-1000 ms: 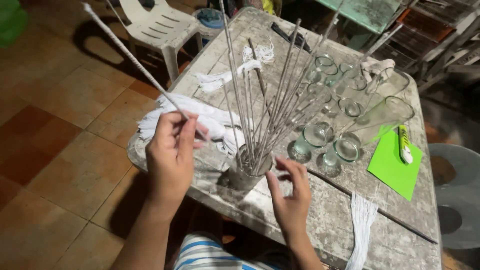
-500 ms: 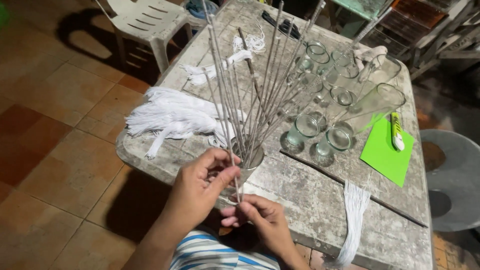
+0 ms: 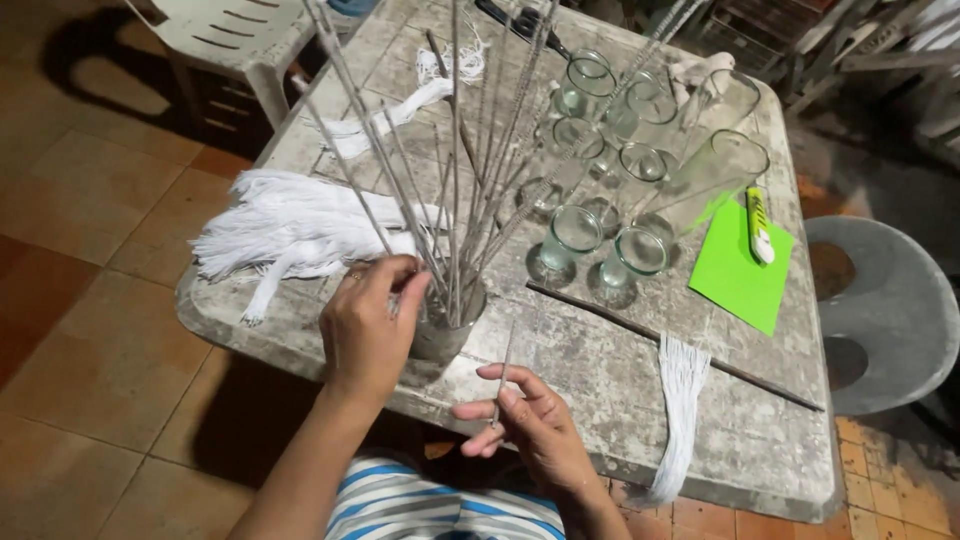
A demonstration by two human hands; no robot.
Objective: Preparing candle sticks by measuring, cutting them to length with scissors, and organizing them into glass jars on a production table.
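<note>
A small glass cup [image 3: 443, 335] near the table's front edge holds several long thin grey rods [image 3: 455, 170] that fan upward. My left hand [image 3: 368, 325] is beside the cup with its fingers closed on the lower part of one rod. Lower and to the right, my right hand [image 3: 525, 420] pinches a short thin rod piece [image 3: 503, 370] between thumb and fingers, just in front of the cup.
The worn grey table [image 3: 600, 360] carries a heap of white strings [image 3: 290, 230], several empty glasses [image 3: 600, 160], a green paper sheet [image 3: 742, 270] with a yellow cutter [image 3: 760, 225], a long dark stick [image 3: 680, 350] and a white string bundle [image 3: 680, 400]. White chair [image 3: 235, 40] far left, grey chair [image 3: 890, 300] right.
My left hand brought a long rod in from the left and down among the rods in the cup. My right hand shifted from the cup's side to holding a short piece in front.
</note>
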